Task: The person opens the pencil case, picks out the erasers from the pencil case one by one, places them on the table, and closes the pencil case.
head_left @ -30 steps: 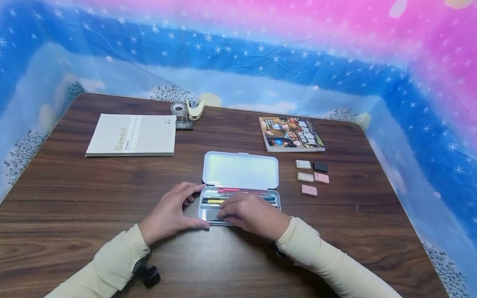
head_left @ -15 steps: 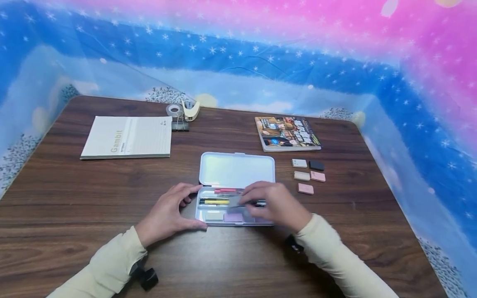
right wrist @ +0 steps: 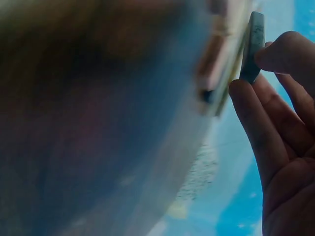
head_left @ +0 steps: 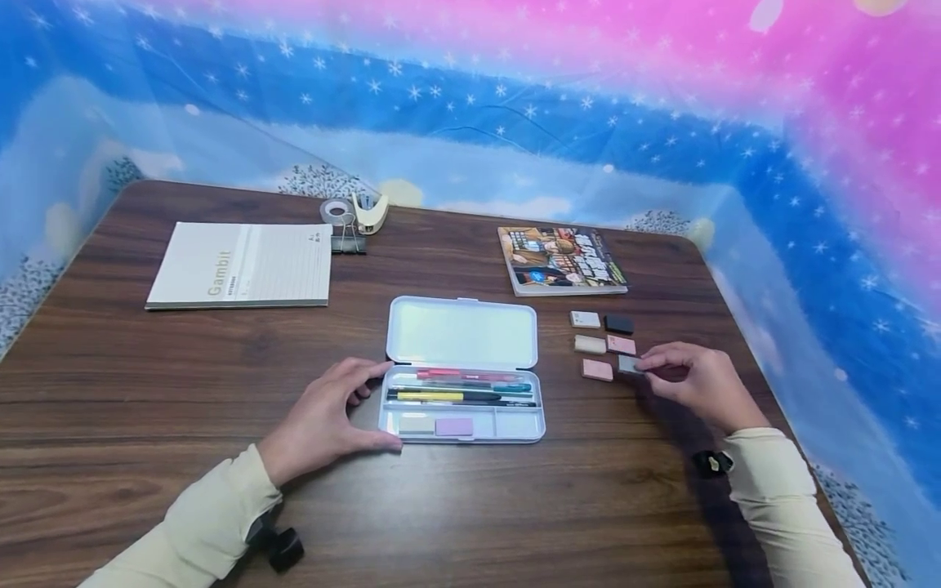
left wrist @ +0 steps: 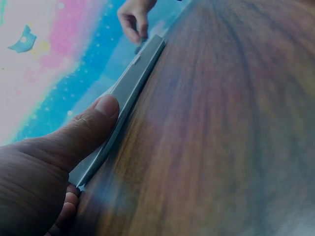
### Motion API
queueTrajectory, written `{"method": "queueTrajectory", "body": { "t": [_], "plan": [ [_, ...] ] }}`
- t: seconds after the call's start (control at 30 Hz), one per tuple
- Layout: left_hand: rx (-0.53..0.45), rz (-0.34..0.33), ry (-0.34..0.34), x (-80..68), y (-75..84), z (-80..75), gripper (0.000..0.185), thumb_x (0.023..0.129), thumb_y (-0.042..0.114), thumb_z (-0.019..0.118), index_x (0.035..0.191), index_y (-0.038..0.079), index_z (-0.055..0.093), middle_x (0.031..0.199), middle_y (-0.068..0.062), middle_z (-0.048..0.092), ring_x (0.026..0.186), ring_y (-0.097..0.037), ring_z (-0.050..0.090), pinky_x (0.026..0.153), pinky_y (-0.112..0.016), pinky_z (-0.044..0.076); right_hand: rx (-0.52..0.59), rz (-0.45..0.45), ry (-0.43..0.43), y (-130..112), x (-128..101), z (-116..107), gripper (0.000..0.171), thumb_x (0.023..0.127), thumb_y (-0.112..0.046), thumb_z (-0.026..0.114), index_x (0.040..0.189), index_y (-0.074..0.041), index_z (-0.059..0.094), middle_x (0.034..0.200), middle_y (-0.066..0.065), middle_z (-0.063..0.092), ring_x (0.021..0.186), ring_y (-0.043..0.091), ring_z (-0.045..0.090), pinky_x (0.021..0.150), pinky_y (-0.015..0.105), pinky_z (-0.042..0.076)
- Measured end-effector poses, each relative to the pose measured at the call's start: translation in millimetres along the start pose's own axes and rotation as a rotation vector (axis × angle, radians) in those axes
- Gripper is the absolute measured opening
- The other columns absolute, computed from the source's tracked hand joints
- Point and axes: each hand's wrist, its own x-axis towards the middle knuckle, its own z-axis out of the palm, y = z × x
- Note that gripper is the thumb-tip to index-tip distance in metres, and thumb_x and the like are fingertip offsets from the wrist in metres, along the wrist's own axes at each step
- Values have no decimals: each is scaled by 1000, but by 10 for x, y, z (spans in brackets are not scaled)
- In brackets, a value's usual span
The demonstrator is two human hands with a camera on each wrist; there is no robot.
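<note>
My left hand (head_left: 319, 420) grips the left end of an open white pencil case (head_left: 461, 333), thumb at its front corner and fingers towards the hinge. Inside lie several pens and pencils (head_left: 430, 396), with a whitish eraser (head_left: 416, 425) and a lilac eraser (head_left: 453, 426) in the front compartment. Over at the right, my right hand (head_left: 698, 380) pinches a grey eraser (head_left: 628, 365) between thumb and fingertips; the right wrist view shows this grey eraser (right wrist: 253, 46) on edge. It is close beside a pink eraser (head_left: 597, 370) and just in front of another pink eraser (head_left: 621, 345).
Beyond these are a white eraser (head_left: 585, 319), a cream eraser (head_left: 590, 344) and a black eraser (head_left: 619, 324). A comic-style book (head_left: 562, 261) lies behind them. At the back left are a notebook (head_left: 243, 265), a binder clip (head_left: 349, 244), tape (head_left: 336, 212) and a cream stapler-like item (head_left: 372, 214).
My right hand has lifted the grey eraser out of the pencil case and carried it right to the group of erasers. My left hand has stayed at the case.
</note>
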Motion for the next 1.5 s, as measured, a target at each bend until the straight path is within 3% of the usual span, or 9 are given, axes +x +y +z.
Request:
{"method": "queueTrajectory", "body": {
  "t": [0.2, 0.6, 0.7, 0.83, 0.97, 1.07, 1.3, 1.5],
  "plan": [
    [4, -5, -7, 7, 14, -8, 98, 67, 45, 100, 145, 1, 61, 123, -8, 62, 99, -17, 56, 84, -36, 53, 46, 30, -70, 200, -7, 92, 26, 88, 2, 82, 105, -18, 84, 110, 5, 77, 93, 19, 74, 73, 24, 59],
    [0, 1, 6, -2, 9, -10, 96, 66, 43, 101, 143, 0, 62, 121, -8, 62, 98, -16, 56, 84, -34, 54, 41, 65, -97, 188, 2, 110, 23, 91, -1, 81, 109, -15, 84, 114, 9, 77, 98, 25, 75, 77, 38, 61],
    [1, -6, 4, -10, 6, -14, 97, 66, 44, 101, 143, 0, 62, 122, -8, 62, 98, -17, 56, 84, -34, 54, 33, 60, -92, 183, 13, 102, 24, 91, -1, 82, 110, -16, 83, 113, 8, 77, 96, 23, 75, 76, 35, 61],
    [8, -6, -4, -8, 1, -13, 98, 67, 46, 100, 145, 0, 61, 123, -8, 62, 99, -17, 56, 84, -35, 53, 18, 39, -22, 86, 30, 74, 24, 90, -3, 84, 109, -18, 83, 111, 3, 78, 91, 14, 74, 73, 23, 58],
    [7, -9, -10, -2, 3, -15, 98, 68, 47, 100, 146, 1, 60, 124, -8, 62, 99, -17, 56, 85, -36, 53, 55, -34, 46, -299, 130, 76, 25, 88, -3, 86, 107, -19, 84, 109, -2, 78, 95, 12, 72, 75, 23, 58],
    [5, -7, -8, -2, 5, -19, 98, 68, 47, 100, 146, 1, 60, 124, -8, 62, 100, -17, 56, 85, -36, 53, 137, -112, 28, -756, 237, 154, 27, 87, -1, 86, 106, -19, 84, 109, -5, 78, 100, 12, 72, 79, 29, 60],
    [2, -11, -16, 2, -4, -18, 99, 67, 47, 100, 146, 2, 60, 124, -8, 62, 98, -16, 56, 85, -36, 54, 324, -329, -156, -1697, 405, 589, 23, 90, 0, 82, 107, -15, 84, 108, -4, 79, 101, 9, 73, 85, 30, 60],
    [-9, -4, -13, -4, -19, -16, 99, 67, 46, 100, 146, 2, 60, 125, -8, 62, 99, -16, 57, 86, -35, 54, 281, -449, -315, -2117, 562, 923, 17, 95, -9, 80, 111, -14, 82, 109, -5, 78, 105, 6, 70, 95, 27, 56]
  ]
}}
